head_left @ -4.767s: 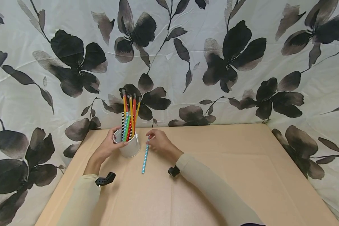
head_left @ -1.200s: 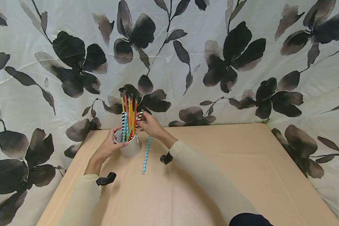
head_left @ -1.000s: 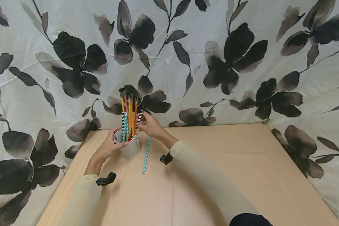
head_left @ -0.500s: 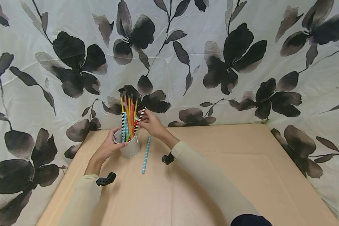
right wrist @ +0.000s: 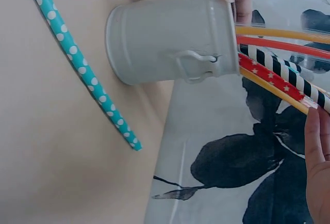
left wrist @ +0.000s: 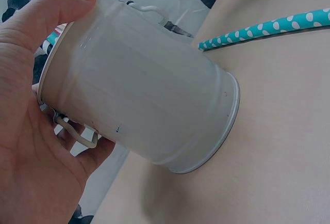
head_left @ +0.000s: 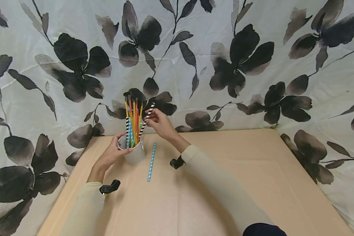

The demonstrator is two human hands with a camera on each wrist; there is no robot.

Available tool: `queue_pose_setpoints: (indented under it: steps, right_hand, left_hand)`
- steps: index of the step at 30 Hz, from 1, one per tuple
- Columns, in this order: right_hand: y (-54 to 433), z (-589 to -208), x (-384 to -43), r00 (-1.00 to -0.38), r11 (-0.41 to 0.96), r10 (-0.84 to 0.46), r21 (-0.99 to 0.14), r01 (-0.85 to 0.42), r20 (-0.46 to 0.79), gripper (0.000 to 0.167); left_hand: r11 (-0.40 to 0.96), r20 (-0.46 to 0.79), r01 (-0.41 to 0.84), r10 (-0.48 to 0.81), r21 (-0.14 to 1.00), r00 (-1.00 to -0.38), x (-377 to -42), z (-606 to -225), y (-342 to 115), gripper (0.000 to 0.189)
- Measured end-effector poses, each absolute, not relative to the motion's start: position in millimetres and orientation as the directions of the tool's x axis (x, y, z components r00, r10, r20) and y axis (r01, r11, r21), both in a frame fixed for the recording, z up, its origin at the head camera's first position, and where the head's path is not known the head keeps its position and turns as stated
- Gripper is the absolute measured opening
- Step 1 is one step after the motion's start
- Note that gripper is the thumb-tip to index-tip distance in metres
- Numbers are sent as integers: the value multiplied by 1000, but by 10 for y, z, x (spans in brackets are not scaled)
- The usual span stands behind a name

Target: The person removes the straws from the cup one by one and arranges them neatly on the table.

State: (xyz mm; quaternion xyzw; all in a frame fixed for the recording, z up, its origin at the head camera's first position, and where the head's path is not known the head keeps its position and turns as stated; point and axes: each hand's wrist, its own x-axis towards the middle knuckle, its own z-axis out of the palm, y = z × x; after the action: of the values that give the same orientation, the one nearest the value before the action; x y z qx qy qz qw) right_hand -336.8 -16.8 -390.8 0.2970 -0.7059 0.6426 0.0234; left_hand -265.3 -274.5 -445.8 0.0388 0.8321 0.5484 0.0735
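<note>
My left hand (head_left: 109, 156) grips a small white metal pail (head_left: 136, 156) near its rim, thumb over the edge and fingers behind. Patterned paper straws and long orange and red sticks stand in the pail. Between thumb and fingers, my right hand (head_left: 162, 125) pinches a black-and-white striped paper straw (head_left: 151, 108), tilted to the right with its lower end still inside the pail. In the right wrist view a red straw with white stars (right wrist: 268, 75) lies beside the striped straw. A blue paper straw with white dots (head_left: 151, 164) lies on the table, right of the pail.
The tan table (head_left: 224, 170) ends at the back against a white cloth (head_left: 188, 19) printed with dark flowers. The pail's wire handle (right wrist: 196, 61) hangs at its side. Black cameras (head_left: 110, 187) sit on both wrists.
My right hand has gone from the dotted straw on the table to the pail, and has drawn the striped straw upward and slightly right. My left hand stays on the pail.
</note>
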Motion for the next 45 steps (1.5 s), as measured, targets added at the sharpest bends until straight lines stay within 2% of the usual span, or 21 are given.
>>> queue_pose_setpoints:
  steps: [10,17,24,34,45]
  right_hand:
    - [-87,-3737,-3361,-816,-124,-331,-879,-460,474,40]
    - [35,-3649,-3288,-824,-119,-341,-891,-439,452,46]
    - [134,-3846,-3324,-859,-143,-331,-921,-364,391,43]
    - [267,-4024,-3273,-899,-82,-337,-960,-269,280,42]
    - [325,-4227,-3230,-898,-77,-388,-978,-193,208,43]
  left_hand:
    - [411,-59,6,146,912,-987,-2689,-4526,-2788,99]
    - [415,-61,6,147,910,-987,-2695,-4513,-2771,99]
    - [412,-58,6,143,911,-988,-2680,-4525,-2762,99]
    - [388,-49,14,152,921,-987,-2694,-4548,-2790,98]
    - [404,-65,1,149,915,-987,-2688,-4561,-2775,100]
